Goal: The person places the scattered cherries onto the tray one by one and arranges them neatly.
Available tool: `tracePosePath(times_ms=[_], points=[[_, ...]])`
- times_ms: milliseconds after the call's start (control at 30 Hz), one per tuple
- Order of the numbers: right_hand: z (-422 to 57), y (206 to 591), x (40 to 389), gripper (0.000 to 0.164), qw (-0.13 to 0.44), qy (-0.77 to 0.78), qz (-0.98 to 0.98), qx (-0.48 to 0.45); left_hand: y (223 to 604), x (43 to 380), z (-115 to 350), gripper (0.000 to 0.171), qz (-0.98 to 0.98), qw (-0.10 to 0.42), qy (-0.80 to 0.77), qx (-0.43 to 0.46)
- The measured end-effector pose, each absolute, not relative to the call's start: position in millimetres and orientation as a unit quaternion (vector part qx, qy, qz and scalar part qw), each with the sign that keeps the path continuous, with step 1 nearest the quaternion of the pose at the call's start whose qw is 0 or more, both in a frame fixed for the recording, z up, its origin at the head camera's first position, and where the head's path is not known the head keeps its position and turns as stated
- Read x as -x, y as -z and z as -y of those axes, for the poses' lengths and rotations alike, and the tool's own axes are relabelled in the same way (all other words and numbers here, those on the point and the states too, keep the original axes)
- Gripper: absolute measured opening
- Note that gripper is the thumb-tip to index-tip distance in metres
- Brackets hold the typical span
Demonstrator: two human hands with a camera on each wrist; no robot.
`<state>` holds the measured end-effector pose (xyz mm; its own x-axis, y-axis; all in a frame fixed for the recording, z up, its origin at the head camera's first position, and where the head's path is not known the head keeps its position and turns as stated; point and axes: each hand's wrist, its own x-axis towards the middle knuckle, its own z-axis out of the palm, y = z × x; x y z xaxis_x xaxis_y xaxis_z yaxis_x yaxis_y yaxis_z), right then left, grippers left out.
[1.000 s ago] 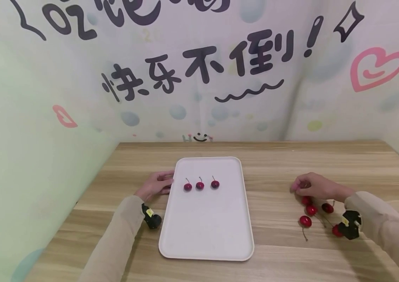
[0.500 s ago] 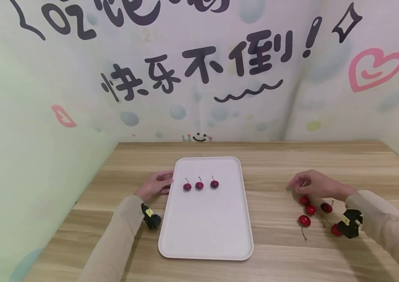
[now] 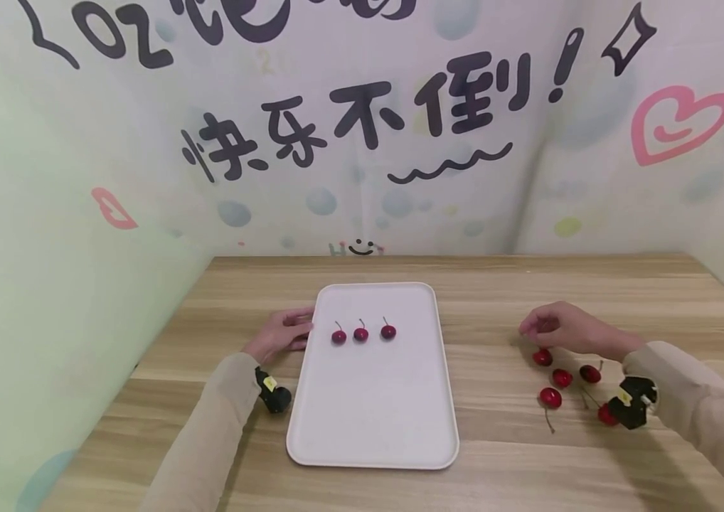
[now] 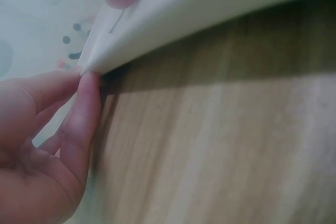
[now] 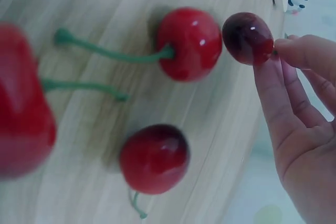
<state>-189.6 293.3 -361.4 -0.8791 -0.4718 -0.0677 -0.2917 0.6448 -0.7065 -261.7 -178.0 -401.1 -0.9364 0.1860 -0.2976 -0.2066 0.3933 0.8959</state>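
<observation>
A white tray (image 3: 371, 412) lies on the wooden table with three dark red cherries, one of them this cherry (image 3: 360, 334), in a row across its upper half. At the tray's left edge my left hand (image 3: 281, 334) pinches the rim between thumb and fingers, as the left wrist view confirms. My right hand (image 3: 570, 331) is right of the tray and pinches a dark red cherry (image 5: 248, 38) by its stem, most of which the fingers hide. Just below that hand lie several loose cherries, among them a bright red cherry (image 3: 550, 397) with its stem toward me.
One loose cherry (image 3: 608, 414) is partly covered by the black wrist camera (image 3: 634, 403). Bare wooden table (image 3: 496, 427) stretches between the tray and the loose cherries. A printed cloth (image 3: 362, 213) hangs behind the table's far edge.
My right hand has shifted left and slightly away from me, drawing the pinched cherry apart from the loose ones. The left hand and tray stay in place.
</observation>
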Motion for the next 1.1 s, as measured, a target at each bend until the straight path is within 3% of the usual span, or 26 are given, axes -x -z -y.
tracePosePath(times_ms=[367, 967, 1100], points=[[-270.9, 351.0, 192.5, 0.016, 0.128, 0.367, -0.900, 0.200, 400.0, 261.3, 178.4, 0.043, -0.810, 0.178, -0.558, 0.002], [-207.1, 333.9, 213.0, 0.012, 0.096, 0.403, -0.870, 0.268, 399.1, 259.6, 178.9, 0.044, -0.809, 0.175, -0.561, 0.003], [-192.2, 334.9, 218.6, 0.012, 0.105, 0.413, -0.874, 0.234, 399.0, 259.5, 178.7, 0.044, -0.809, 0.176, -0.561, -0.001]])
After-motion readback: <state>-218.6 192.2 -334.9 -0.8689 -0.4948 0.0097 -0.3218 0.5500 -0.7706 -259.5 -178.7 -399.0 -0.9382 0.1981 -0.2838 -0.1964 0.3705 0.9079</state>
